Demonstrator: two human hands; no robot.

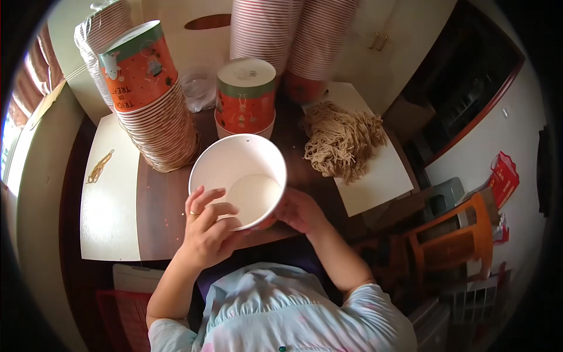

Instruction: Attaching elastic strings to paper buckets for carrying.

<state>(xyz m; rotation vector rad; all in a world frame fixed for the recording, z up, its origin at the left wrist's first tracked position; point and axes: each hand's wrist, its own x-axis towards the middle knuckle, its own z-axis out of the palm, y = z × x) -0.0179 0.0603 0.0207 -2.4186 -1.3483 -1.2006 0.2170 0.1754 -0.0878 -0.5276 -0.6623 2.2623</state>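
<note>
A paper bucket is tilted toward me at the table's front edge, its white inside showing. My left hand grips its near left rim, fingers reaching over into the opening. Against the outside of the lower right wall lies my right hand, its fingers partly hidden behind the bucket. A small hole shows near the far rim. Straight behind stands an upside-down orange and green bucket. To the right, a heap of tan cords spreads over the table's pale panel.
On the left rises a tall stack of nested buckets, with cords hanging along it. One loose loop of cord lies on the pale left panel. More bucket stacks stand at the back. An orange wooden chair is at the right.
</note>
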